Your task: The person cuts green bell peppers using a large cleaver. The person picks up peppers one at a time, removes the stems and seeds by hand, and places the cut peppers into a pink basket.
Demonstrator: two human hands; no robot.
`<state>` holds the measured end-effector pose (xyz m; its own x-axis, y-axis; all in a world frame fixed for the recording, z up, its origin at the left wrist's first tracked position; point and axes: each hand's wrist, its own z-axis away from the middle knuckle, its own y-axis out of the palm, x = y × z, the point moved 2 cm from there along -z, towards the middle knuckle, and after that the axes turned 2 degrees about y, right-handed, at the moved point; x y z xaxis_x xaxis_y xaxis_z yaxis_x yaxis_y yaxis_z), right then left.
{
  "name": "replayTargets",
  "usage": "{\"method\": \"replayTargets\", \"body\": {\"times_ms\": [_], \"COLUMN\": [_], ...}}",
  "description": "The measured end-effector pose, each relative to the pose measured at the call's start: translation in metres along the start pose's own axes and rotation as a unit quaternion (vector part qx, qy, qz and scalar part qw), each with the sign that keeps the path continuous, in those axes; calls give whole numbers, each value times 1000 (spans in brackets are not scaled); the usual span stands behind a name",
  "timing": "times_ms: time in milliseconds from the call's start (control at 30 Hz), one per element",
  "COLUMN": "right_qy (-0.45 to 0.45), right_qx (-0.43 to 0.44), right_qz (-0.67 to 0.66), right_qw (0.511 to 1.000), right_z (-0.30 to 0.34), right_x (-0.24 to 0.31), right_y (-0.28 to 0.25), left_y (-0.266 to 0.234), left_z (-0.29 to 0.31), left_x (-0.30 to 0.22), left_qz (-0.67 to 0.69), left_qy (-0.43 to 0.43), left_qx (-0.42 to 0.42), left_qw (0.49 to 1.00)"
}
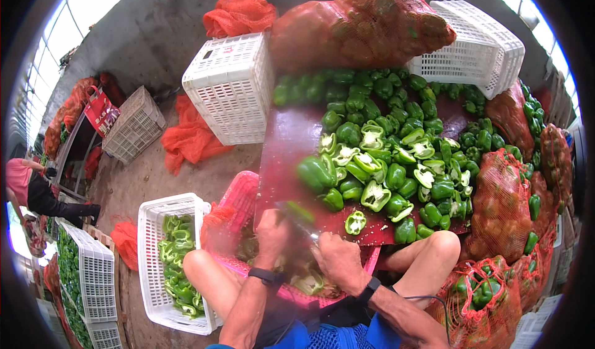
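Note:
My right hand (338, 259) is closed around a knife (306, 229), whose blade points up and to the left. Close to the blade, my left hand (273, 232) is closed on a green bell pepper (299, 212), partly hidden and blurred. Both hands are at the near edge of a red table (285, 157), above a pink basket (373, 261) that holds pale pepper scraps (310, 282). Whole green peppers (348, 134) and cut-open ones (375, 196) are heaped on the table. One cut pepper (356, 222) lies by itself near the front edge.
Left of my knee stands a white crate (149, 274) of cut peppers. Another white crate (226, 89) stands by the table's far left. Mesh sacks (365, 30) lie behind and on the right, some with peppers (483, 293). A person (37, 194) is at far left.

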<state>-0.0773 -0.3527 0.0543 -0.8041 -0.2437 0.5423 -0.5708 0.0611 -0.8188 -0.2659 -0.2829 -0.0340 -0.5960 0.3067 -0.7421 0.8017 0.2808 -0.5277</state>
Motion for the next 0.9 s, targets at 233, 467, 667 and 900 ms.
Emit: {"method": "replayTargets", "body": {"times_ms": [233,467,667,900], "right_qy": [53,114,137,50], "right_qx": [37,61,71,42], "right_qz": [9,31,12,48], "right_qw": [998,991,988,997], "right_z": [-10,4,61,47], "right_x": [-17,-20,-34,-42], "right_y": [28,41,23,-6], "left_y": [-9,-17,-25,-27], "left_z": [7,27,33,31], "left_x": [-8,3,17,31], "left_qz": [13,24,32,53], "left_qy": [-9,-3,-37,-112], "left_qx": [10,13,39,56], "left_qw": [1000,1000,998,991]}}
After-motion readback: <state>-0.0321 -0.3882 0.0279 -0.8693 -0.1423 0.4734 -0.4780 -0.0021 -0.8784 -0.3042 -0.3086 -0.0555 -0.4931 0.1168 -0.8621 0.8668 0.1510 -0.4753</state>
